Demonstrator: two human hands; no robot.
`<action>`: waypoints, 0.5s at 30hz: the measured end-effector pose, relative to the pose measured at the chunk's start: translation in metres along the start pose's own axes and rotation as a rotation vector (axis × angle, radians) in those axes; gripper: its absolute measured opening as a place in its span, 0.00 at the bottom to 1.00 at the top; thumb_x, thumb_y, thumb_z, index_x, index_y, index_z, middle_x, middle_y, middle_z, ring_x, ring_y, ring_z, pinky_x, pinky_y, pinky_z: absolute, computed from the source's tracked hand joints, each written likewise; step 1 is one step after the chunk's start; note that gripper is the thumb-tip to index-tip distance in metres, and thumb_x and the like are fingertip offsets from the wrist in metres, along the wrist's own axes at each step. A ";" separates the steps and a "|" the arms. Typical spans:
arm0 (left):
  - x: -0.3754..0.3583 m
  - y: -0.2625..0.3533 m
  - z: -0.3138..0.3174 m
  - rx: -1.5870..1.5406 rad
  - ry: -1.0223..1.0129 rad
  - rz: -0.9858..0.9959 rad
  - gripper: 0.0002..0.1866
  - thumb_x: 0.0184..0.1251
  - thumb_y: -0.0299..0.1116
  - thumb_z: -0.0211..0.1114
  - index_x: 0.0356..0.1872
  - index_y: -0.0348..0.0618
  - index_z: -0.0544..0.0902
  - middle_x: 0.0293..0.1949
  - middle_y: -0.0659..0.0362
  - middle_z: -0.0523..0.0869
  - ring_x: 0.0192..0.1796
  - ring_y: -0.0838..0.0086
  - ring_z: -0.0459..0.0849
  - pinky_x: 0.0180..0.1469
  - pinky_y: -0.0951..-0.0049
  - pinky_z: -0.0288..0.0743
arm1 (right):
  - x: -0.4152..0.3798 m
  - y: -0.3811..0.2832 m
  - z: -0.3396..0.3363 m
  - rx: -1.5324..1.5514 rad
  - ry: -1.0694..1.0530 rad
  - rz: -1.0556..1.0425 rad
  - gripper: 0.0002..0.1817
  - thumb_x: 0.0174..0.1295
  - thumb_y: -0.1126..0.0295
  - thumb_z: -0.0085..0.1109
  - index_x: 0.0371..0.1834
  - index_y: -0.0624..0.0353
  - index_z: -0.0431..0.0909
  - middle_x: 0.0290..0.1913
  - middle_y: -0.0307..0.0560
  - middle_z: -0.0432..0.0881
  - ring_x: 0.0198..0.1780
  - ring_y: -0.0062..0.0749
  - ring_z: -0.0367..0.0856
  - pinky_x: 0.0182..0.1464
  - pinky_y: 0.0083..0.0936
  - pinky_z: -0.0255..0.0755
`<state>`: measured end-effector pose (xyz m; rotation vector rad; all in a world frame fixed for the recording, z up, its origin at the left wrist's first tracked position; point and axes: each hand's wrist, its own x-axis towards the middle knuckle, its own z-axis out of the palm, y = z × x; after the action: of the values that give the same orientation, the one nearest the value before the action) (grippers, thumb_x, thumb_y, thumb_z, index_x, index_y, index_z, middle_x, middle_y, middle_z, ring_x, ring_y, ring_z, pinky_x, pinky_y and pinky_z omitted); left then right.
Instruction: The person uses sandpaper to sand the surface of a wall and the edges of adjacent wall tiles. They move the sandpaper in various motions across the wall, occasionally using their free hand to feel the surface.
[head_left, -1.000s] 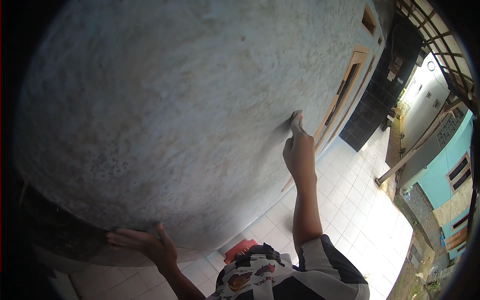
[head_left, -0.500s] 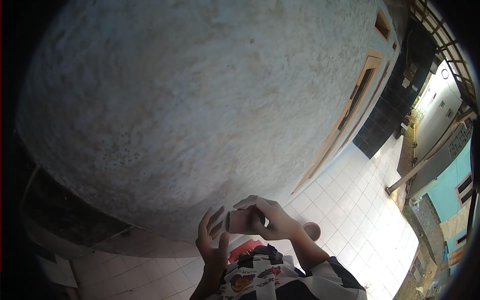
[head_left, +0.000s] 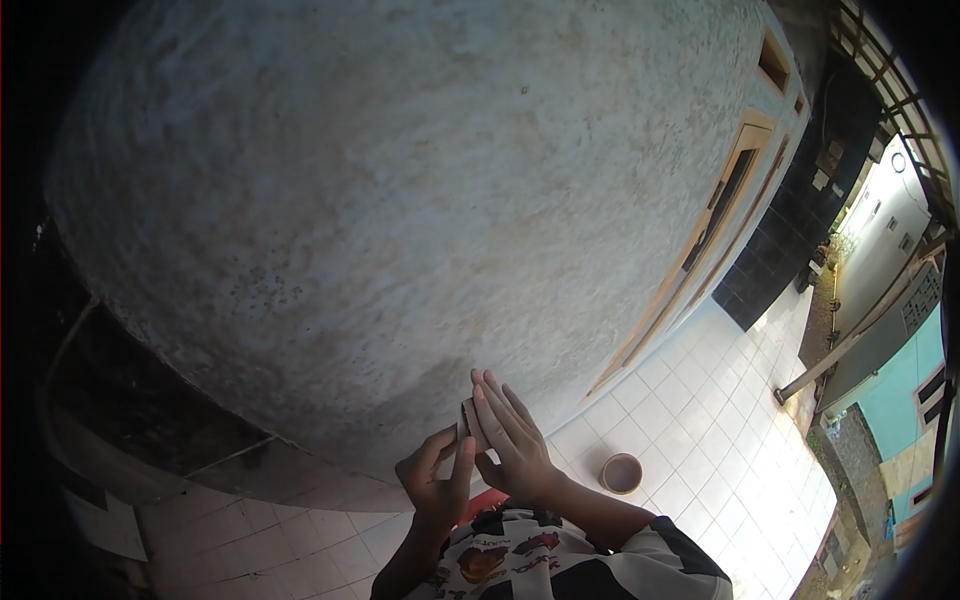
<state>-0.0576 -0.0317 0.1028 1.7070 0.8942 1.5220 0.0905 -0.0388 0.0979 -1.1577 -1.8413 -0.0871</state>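
In front of my chest, close to the wall, both hands meet at a small brownish-grey folded sheet (head_left: 476,428) with a pale edge; its exact material is unclear. My left hand (head_left: 437,478) pinches the left side of the sheet, thumb pointing up and fingers bent behind it. Against its other face lies my right hand (head_left: 520,450), fingers stretched out and pointing up, covering much of the sheet.
A rough, stained grey-blue wall (head_left: 350,200) fills most of the view. On the white tiled floor (head_left: 680,400) to the right stands a round brown bowl (head_left: 621,473). Something red (head_left: 484,502) shows below my hands. A wooden-framed door (head_left: 725,190) is further along the wall.
My right hand has gone from gripping the curved sheet to lying flat against it. My left hand, spread beside it before, now pinches it. The sheet looks narrower and more upright.
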 end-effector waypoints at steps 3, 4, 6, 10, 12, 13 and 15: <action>0.012 0.001 -0.017 0.065 -0.158 0.184 0.11 0.74 0.29 0.62 0.45 0.30 0.87 0.41 0.47 0.93 0.46 0.58 0.93 0.52 0.65 0.84 | 0.008 0.017 -0.006 0.062 0.058 -0.071 0.36 0.59 0.87 0.57 0.76 0.68 0.65 0.74 0.72 0.70 0.74 0.60 0.71 0.72 0.56 0.69; 0.016 0.000 -0.020 0.065 -0.155 0.188 0.11 0.74 0.29 0.62 0.45 0.30 0.87 0.41 0.47 0.93 0.46 0.58 0.93 0.52 0.65 0.84 | 0.019 0.024 -0.015 0.038 0.176 -0.056 0.36 0.59 0.90 0.55 0.75 0.69 0.66 0.73 0.73 0.69 0.73 0.61 0.73 0.69 0.52 0.74; 0.023 -0.002 -0.027 0.197 0.031 0.342 0.14 0.74 0.29 0.59 0.51 0.30 0.85 0.48 0.45 0.91 0.56 0.48 0.89 0.61 0.54 0.80 | 0.045 0.045 -0.038 -0.104 0.477 -0.070 0.34 0.62 0.92 0.52 0.75 0.71 0.65 0.73 0.72 0.70 0.68 0.59 0.77 0.62 0.43 0.82; 0.024 -0.027 -0.063 0.609 0.303 0.568 0.23 0.75 0.31 0.58 0.66 0.31 0.75 0.63 0.40 0.83 0.72 0.41 0.74 0.73 0.43 0.65 | 0.104 0.098 -0.104 -0.496 1.004 -0.175 0.33 0.60 0.96 0.51 0.71 0.70 0.72 0.69 0.70 0.75 0.67 0.56 0.78 0.60 0.36 0.85; 0.028 -0.028 -0.070 0.790 0.491 0.487 0.30 0.81 0.37 0.55 0.76 0.33 0.60 0.77 0.36 0.62 0.81 0.39 0.56 0.79 0.37 0.51 | 0.125 0.113 -0.122 -0.612 1.017 -0.173 0.32 0.59 0.96 0.52 0.70 0.68 0.75 0.68 0.68 0.77 0.67 0.54 0.79 0.59 0.34 0.86; 0.032 -0.029 -0.071 0.785 0.494 0.491 0.30 0.81 0.37 0.55 0.76 0.33 0.60 0.77 0.36 0.62 0.81 0.39 0.56 0.79 0.37 0.51 | 0.136 0.118 -0.127 -0.622 0.997 -0.135 0.32 0.59 0.96 0.52 0.68 0.66 0.77 0.67 0.64 0.79 0.67 0.53 0.79 0.59 0.32 0.86; 0.040 -0.033 -0.072 0.853 0.532 0.338 0.43 0.80 0.51 0.52 0.81 0.35 0.44 0.82 0.32 0.36 0.84 0.36 0.35 0.78 0.29 0.36 | 0.150 0.129 -0.132 -0.718 0.875 -0.062 0.37 0.56 0.96 0.51 0.72 0.62 0.75 0.71 0.57 0.76 0.69 0.49 0.77 0.54 0.27 0.88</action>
<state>-0.1279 0.0232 0.1033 2.1317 1.7955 2.0459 0.2539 0.0690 0.2329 -1.2326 -1.0497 -1.1723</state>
